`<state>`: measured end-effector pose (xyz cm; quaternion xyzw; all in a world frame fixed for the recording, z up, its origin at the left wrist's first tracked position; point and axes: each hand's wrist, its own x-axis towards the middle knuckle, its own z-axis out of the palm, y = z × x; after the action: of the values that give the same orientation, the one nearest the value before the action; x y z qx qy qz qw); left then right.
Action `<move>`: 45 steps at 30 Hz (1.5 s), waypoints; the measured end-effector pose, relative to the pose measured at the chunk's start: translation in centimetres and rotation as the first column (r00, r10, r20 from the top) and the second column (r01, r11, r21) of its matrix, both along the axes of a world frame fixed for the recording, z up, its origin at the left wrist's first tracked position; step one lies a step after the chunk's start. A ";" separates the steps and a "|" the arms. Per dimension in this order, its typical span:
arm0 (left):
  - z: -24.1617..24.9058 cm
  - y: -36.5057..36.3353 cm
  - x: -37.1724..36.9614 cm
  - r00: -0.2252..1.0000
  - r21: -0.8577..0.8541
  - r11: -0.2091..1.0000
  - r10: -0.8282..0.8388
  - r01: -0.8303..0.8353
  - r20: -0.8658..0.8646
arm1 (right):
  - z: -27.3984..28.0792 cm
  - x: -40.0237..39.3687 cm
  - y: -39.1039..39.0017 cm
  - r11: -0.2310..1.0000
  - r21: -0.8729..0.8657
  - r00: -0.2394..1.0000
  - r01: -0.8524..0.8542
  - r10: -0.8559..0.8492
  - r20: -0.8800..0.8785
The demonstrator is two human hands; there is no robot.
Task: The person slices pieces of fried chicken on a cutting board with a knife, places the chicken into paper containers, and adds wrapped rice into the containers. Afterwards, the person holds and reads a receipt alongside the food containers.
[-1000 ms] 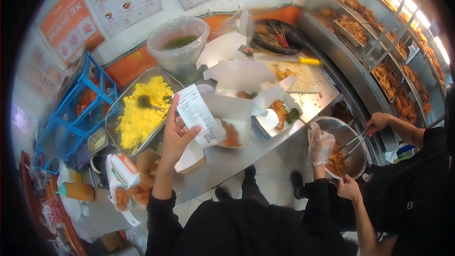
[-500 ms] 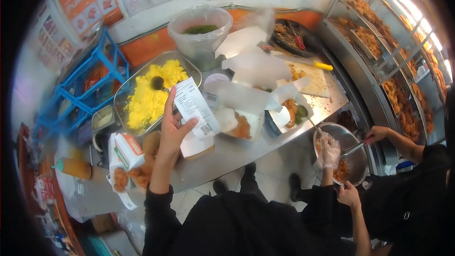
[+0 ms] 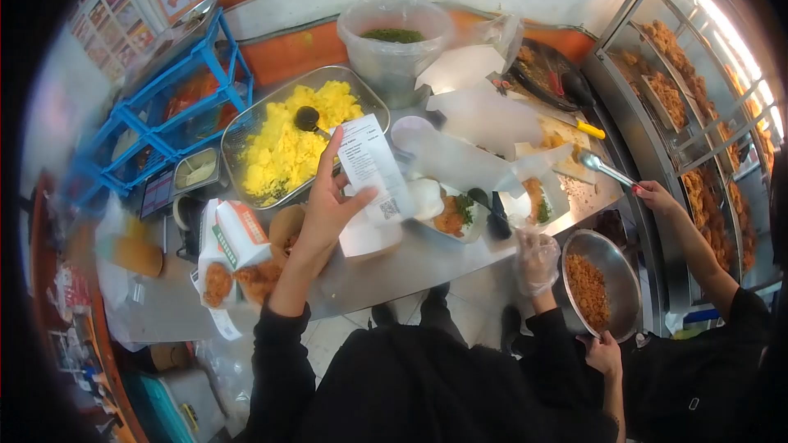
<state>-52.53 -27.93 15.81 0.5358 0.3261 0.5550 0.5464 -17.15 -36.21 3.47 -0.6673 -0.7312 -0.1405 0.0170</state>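
Observation:
My left hand [image 3: 332, 201] is closed, thumb and fingers pinching a printed receipt [image 3: 367, 160] above the counter. Just below the receipt is a white paper box [image 3: 369, 238]. My right hand [image 3: 538, 261], in a clear plastic glove, is closed on a dark spoon [image 3: 479, 197], whose bowl is over the open food boxes. One box holds rice [image 3: 424, 197] with fried chicken [image 3: 451, 217] and greens; beside it another box [image 3: 538, 205] has similar food. A metal bowl [image 3: 628, 279] of brown crumbly food is right of my glove.
A co-worker's hand grips the bowl's rim; the other holds tongs [image 3: 603, 166]. A tray of yellow rice [image 3: 287, 152] with a black scoop, a lined bucket [image 3: 394, 41], blue racks [image 3: 176, 102] and packed chicken [image 3: 217, 283] surround the counter. A heated display [image 3: 657, 82] stands right.
My gloved hand has moved left out of the metal bowl, bringing the spoon over the food boxes. The co-worker's tongs have risen from the bowl toward the cutting board. The view has shifted.

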 end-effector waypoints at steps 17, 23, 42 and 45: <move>1.1 0.6 -4.4 0.976 0.037 0.975 0.216 -0.217 0.024 | 18.2 -8.3 18.5 0.709 0.689 0.940 -0.148 0.316 -0.124; 1.4 0.9 -3.7 0.886 0.072 0.889 0.457 -0.452 -0.082 | 25.8 -7.5 28.1 0.817 0.538 0.876 -0.209 0.401 -0.269; -0.1 6.1 10.9 0.593 0.086 0.667 0.708 -0.740 -0.384 | 2.8 25.0 28.4 0.860 -0.498 0.882 0.116 -0.319 -0.346; -0.4 6.5 12.2 0.605 0.059 0.664 0.711 -0.745 -0.357 | 1.7 22.6 30.0 0.900 -0.418 0.781 0.125 -0.349 -0.517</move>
<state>-40.32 -21.41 15.43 0.4194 0.6336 0.6079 0.2306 5.42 -6.22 5.18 -0.7573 -0.6121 0.2056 0.0980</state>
